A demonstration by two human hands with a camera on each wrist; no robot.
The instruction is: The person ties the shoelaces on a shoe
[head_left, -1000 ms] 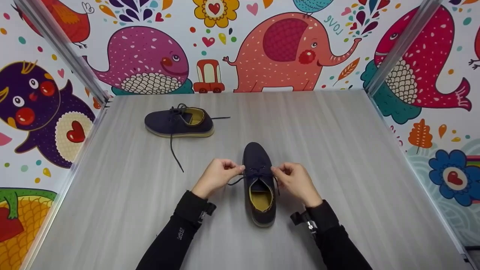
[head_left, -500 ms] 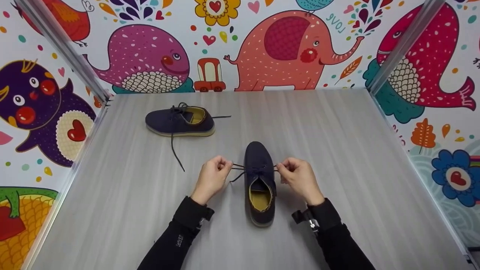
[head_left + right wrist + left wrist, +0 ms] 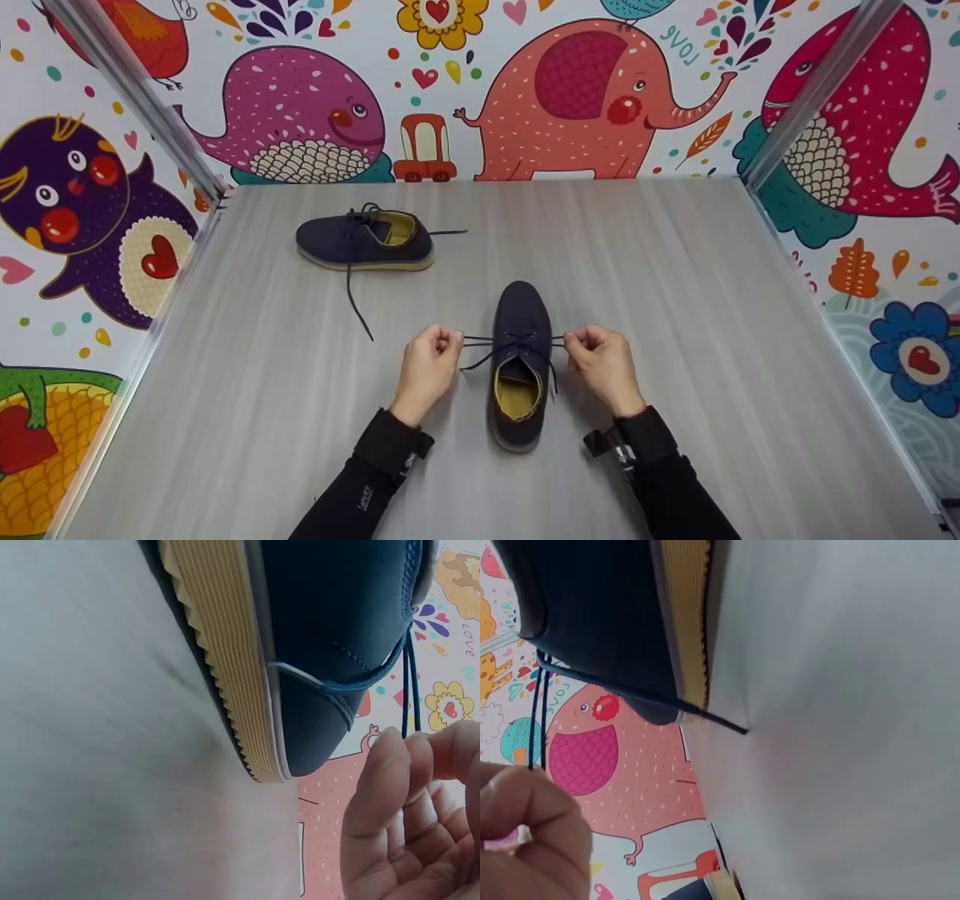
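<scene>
A dark navy lace-up shoe stands upright in front of me, toe pointing away, its yellow insole showing. My left hand pinches a loop of shoelace pulled out to the shoe's left. On the other side, my right hand pinches a second loop between thumb and finger, close beside the shoe. Both loops are stretched taut from the crossing over the tongue. One loose lace end hangs past the sole on the left; another lace end droops down the right side.
A matching navy shoe lies farther back on the left, toe to the left, with its laces trailing on the grey wood-grain table. Walls printed with cartoon animals enclose the back and sides, with metal posts at the corners.
Both hands have moved outward from the shoe, drawing the loops out to each side. The left hand is now lower than half a second ago. The far shoe has stayed put.
</scene>
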